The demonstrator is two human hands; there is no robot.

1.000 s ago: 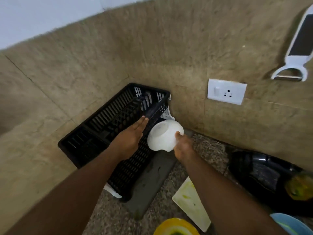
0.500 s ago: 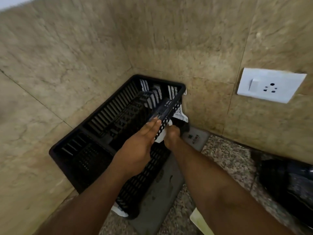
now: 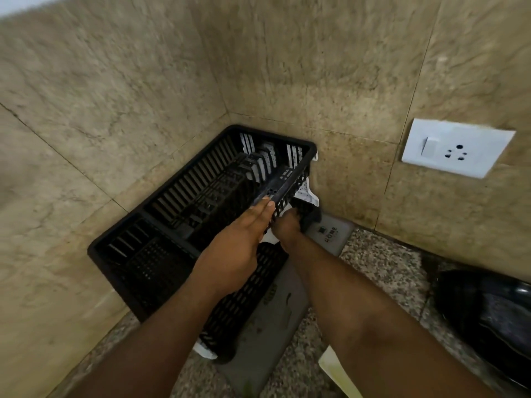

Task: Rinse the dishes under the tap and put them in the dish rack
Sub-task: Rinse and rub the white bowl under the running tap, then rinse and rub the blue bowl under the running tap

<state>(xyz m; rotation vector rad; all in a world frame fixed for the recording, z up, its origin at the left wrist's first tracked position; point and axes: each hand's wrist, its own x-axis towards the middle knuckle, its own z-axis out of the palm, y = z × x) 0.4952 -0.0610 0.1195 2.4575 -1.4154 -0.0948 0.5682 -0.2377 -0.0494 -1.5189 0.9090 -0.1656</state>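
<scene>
A black plastic dish rack [image 3: 161, 225] sits in the corner of the tiled walls, tipped up on its right side. My left hand [image 3: 235, 248] lies on the rack's right rim with straight fingers. My right hand [image 3: 288, 226] reaches under that raised edge, its fingers hidden behind the rack wall. It holds the white bowl [image 3: 268, 239], of which only a sliver shows between my two hands.
A white drip tray [image 3: 306, 193] peeks out under the rack, which stands on a grey mat [image 3: 273, 311]. A wall socket [image 3: 457, 152] is at the right. A black appliance [image 3: 488, 311] and a pale cutting board [image 3: 336, 372] lie on the speckled counter [image 3: 382, 268].
My right hand has carried the white bowl from beside the rack down under its right edge, where it is nearly hidden. My left hand stays on the rim. The view has moved closer.
</scene>
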